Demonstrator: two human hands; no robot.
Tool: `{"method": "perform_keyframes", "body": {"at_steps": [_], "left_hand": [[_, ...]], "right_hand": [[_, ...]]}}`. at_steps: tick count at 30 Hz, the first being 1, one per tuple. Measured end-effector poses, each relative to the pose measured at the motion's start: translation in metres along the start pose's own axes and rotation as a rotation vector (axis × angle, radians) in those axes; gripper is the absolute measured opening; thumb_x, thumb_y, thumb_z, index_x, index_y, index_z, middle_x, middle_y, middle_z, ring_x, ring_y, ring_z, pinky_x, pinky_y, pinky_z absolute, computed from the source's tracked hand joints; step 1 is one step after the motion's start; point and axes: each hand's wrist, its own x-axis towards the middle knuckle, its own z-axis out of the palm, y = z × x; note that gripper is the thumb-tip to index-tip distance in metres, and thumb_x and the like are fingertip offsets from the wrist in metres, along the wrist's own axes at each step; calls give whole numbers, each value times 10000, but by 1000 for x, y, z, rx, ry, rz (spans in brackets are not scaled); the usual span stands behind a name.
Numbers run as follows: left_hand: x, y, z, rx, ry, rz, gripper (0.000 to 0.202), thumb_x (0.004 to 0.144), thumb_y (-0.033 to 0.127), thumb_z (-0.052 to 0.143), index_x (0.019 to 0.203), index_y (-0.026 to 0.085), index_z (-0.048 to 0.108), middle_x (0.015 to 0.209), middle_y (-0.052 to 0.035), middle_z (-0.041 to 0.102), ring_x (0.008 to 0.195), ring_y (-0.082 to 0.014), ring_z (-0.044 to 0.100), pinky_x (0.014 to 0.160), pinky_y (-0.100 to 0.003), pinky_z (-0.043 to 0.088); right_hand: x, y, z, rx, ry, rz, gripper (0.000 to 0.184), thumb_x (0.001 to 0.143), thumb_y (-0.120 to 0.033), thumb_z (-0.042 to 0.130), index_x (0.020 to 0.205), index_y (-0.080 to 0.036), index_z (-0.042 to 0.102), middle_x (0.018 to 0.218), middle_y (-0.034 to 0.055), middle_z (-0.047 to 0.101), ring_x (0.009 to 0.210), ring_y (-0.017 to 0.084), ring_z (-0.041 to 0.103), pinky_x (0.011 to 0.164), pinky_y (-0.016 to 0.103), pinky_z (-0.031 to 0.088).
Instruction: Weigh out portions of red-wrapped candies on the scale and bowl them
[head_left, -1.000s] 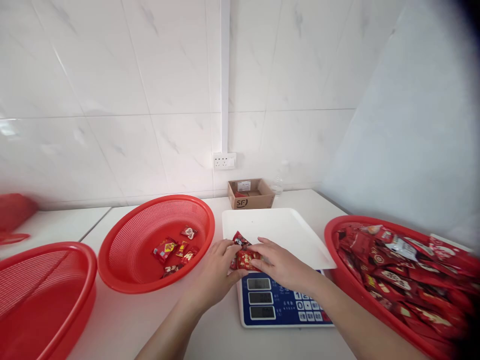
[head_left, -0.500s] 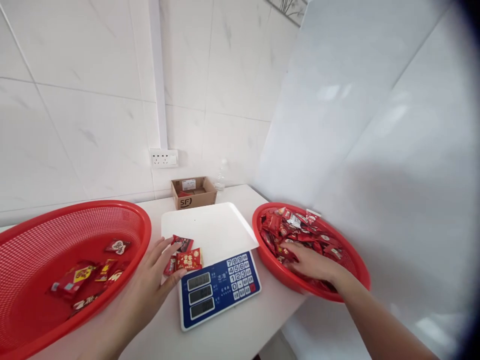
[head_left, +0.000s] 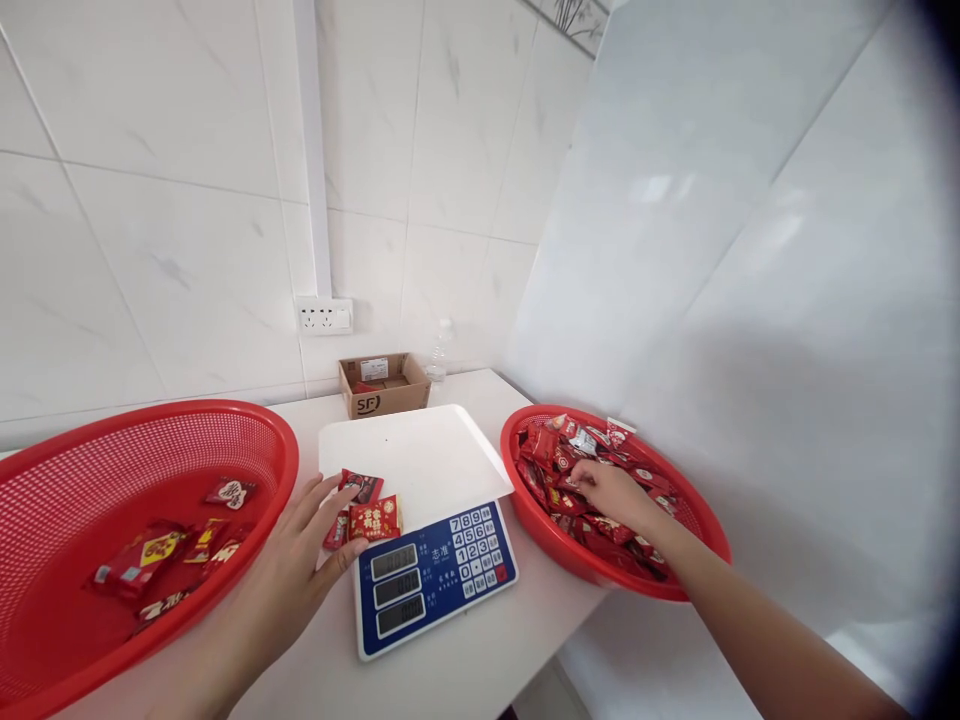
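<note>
My left hand (head_left: 300,560) is at the near left edge of the scale's white tray (head_left: 412,450), thumb and fingers spread around a few red snack packets (head_left: 375,518). Its fingertips are at the packets' edges, without a closed grip. My right hand (head_left: 615,495) is over the right red basket (head_left: 540,530), its fingers curled in a pinch above a heap of small red wrapped packets (head_left: 547,445). What lies between those fingertips, if anything, I cannot make out. The blue panel (head_left: 435,580) of the digital scale faces me between the hands.
A larger red basket (head_left: 281,430) with several packets at its bottom stands on the left. Behind the scale are a small cardboard box (head_left: 390,400) and a clear plastic bottle (head_left: 439,352). A wall socket (head_left: 324,316) is above the white table (head_left: 480,640).
My right hand has lifted a little out of the packets, and its fingers have drawn together. The left hand stays by the tray. The view has shifted slightly.
</note>
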Motion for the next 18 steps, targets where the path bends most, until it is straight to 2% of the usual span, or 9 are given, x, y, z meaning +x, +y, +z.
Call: {"method": "perform_keyframes", "body": {"at_steps": [3,5,7,10,12,15,18], "left_hand": [[0,-1,1,10,-19,-17,514,883,552,441,1289,252,542,1428,-84,464,1353,-322,358,1020,-496,423],[0,-2,2,16,-22,-19,524,882,558,438,1294,251,540,1431,-88,460,1354,-325,353,1022,-497,420],[0,-2,2,16,-17,-13,532,883,563,435,1296,244,539,1433,-94,457,1354,-327,353,1027,-502,414],[0,-2,3,14,-26,-8,544,885,570,426,1301,237,535,1430,-102,458,1357,-335,345,1028,-516,408],[-1,-1,3,14,-41,-13,544,888,574,415,1305,245,530,1435,-100,453,1363,-339,332,1027,-525,405],[-1,0,2,9,-65,-18,549,890,583,397,1313,255,521,1454,-87,430,1376,-331,309,1038,-529,390],[-1,1,0,12,-78,-29,565,891,583,389,1320,237,513,1466,-90,412,1383,-326,295,1048,-534,373]], "right_hand": [[5,-4,-2,7,-122,-45,279,791,-278,491,1012,-199,642,1046,74,670,953,237,608,854,333,444],[3,-8,1,24,-270,-115,376,691,-302,626,1054,-208,653,1142,73,645,1025,248,588,889,310,438],[-1,-13,9,23,-352,-161,465,592,-251,686,1054,-214,663,1182,80,624,1072,267,564,909,312,426],[-8,-18,20,5,-316,-154,461,601,-187,633,1062,-206,639,1176,104,607,1072,274,548,902,336,407],[-11,-19,24,6,-293,-124,388,643,-172,590,1028,-204,613,1049,92,643,941,247,587,809,321,431],[-9,-16,21,13,-257,-74,260,671,-128,527,915,-211,557,823,30,640,747,194,583,676,274,420],[-2,-10,10,20,-155,-12,232,676,-98,479,872,-220,497,806,1,619,747,172,571,646,243,394]]}}
